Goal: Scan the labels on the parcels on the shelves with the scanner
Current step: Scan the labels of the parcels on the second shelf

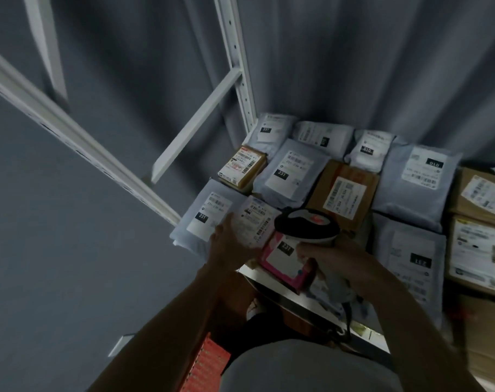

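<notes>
Parcels lie flat in rows on the shelf, labels up. A small box sits near the left upright post. Cartons occupy the right end.

Left hand reaches forward, fingers extended; right hand curled in a grip.

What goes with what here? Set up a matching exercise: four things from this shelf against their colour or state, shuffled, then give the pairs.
Things:
1. scanner
2. parcel under the scanner
3. left hand
4. small box at the back left

Colour or state:
A. pink with a white label
B. brown cardboard with a red-printed label
C. gripped in the right hand
D. resting on a white label

Pairs: 1-C, 2-A, 3-D, 4-B
</notes>
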